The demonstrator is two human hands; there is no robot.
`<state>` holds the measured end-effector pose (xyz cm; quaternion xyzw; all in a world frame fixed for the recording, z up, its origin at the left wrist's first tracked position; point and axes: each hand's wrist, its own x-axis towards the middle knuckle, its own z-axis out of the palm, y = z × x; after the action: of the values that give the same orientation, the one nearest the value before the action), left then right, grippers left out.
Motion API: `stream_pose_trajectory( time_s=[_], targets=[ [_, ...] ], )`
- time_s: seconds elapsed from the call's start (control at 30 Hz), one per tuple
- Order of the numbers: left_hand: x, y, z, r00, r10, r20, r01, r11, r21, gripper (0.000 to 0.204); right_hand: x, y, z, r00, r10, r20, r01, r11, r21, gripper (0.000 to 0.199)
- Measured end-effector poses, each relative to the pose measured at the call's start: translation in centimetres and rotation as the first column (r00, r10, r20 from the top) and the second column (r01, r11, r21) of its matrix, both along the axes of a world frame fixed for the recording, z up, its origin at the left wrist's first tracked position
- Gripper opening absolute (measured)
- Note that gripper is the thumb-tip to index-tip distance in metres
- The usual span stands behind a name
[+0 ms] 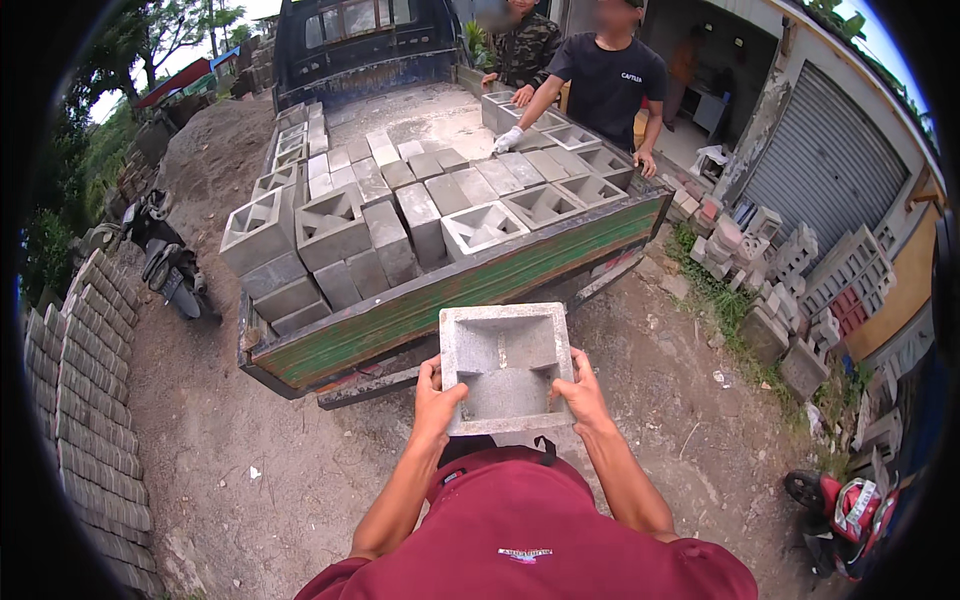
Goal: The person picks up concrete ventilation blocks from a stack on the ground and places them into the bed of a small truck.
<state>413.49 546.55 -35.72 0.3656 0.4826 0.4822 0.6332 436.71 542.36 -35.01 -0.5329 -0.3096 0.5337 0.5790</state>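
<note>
A truck bed (450,290) with a green tailgate stands ahead on bare dirt, loaded with grey concrete blocks (420,200). Two other people stand at its far side. In front of the chest, below the tailgate, a square hollow concrete block (506,367) is gripped between the left hand (436,400) and right hand (583,393), fingers curled around its side edges.

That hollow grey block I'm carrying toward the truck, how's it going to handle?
The hollow concrete block is probably stiff and heavy for its size: left hand and right hand both grip its sides. Its rough surface likely resists slipping. Flat faces mean it shouldn't roll, though thin walls might chip if dropped.
</note>
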Motion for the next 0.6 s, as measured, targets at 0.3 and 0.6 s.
stream_pose_trajectory(
  time_s=[0.3,0.6],
  targets=[
    [6.4,17.6,1.1,0.999,0.039,0.025,-0.042,0.989,0.140,0.063,6.4,18.6,0.2,1.000,0.017,-0.020,-0.016,0.996,0.089,0.062],
    [9.6,33.6,0.4,0.997,0.076,0.000,-0.075,0.989,0.125,0.061,9.6,35.4,-0.8,0.999,0.026,-0.035,-0.023,0.995,0.102,0.062]
  ],
)
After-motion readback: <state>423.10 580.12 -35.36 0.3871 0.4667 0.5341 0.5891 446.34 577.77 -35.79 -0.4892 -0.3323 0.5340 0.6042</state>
